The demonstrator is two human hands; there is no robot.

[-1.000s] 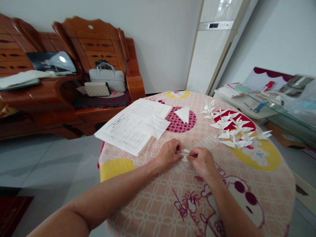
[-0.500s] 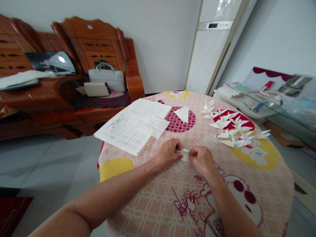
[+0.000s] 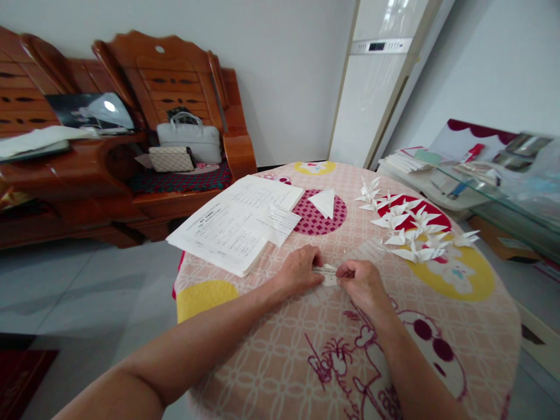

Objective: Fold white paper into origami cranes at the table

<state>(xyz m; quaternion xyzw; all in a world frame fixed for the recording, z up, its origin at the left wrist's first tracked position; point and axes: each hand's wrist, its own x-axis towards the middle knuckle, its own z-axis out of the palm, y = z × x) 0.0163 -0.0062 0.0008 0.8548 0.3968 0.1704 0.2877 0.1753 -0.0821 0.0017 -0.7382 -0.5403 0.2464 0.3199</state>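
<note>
A small piece of folded paper [image 3: 330, 278] with print on it lies on the tablecloth between my hands. My left hand [image 3: 301, 268] has its fingers curled onto the paper's left end. At the right end, my right hand [image 3: 359, 280] pinches the paper between thumb and fingers. The fingertips cover both ends of it. Several white paper cranes [image 3: 413, 224] stand to the right, beyond my right hand. Past my left hand lie a stack of printed sheets [image 3: 219, 233], a loose square sheet [image 3: 284, 224] partly on it, and a folded paper triangle [image 3: 324, 202].
The round table wears a pink patterned tablecloth [image 3: 262, 356]. A wooden chair [image 3: 175, 76] with a grey handbag [image 3: 190, 140] stands behind on the left. On the right is a glass-topped side table [image 3: 503, 207] with papers and bags. A tall white air conditioner [image 3: 367, 105] stands at the back.
My right hand has shifted very slightly to the right, and a little more of the folded paper shows. My left hand stays in place.
</note>
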